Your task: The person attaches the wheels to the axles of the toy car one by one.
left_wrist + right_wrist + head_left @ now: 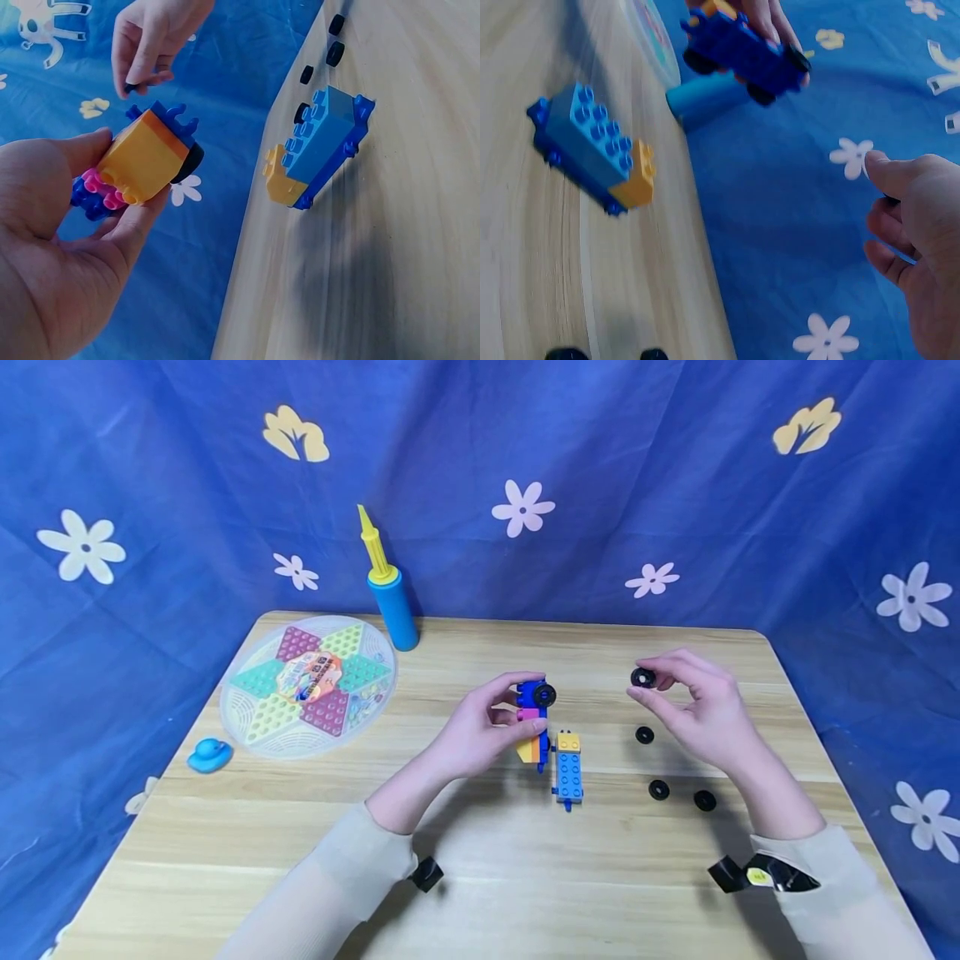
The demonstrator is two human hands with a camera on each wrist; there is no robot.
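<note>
My left hand (487, 727) grips a toy brick vehicle (534, 720) of blue, pink and orange bricks with a black wheel (544, 695) on it, lifted above the wooden table (480, 877). The wrist views show the same brick vehicle (142, 161) (742, 49) in the fingers. My right hand (697, 706) pinches a small black wheel (642, 677) between thumb and forefinger, to the right of the vehicle. A blue and yellow brick piece (568, 768) (319, 146) (592, 146) lies on the table between the hands.
Three loose black wheels (645, 735) (658, 789) (704, 800) lie on the table under the right hand. A round checkers board (307, 697), a blue duck (209, 754) and a blue and yellow pump (390, 593) stand at the left and back. Blue flowered cloth (675, 485) hangs behind.
</note>
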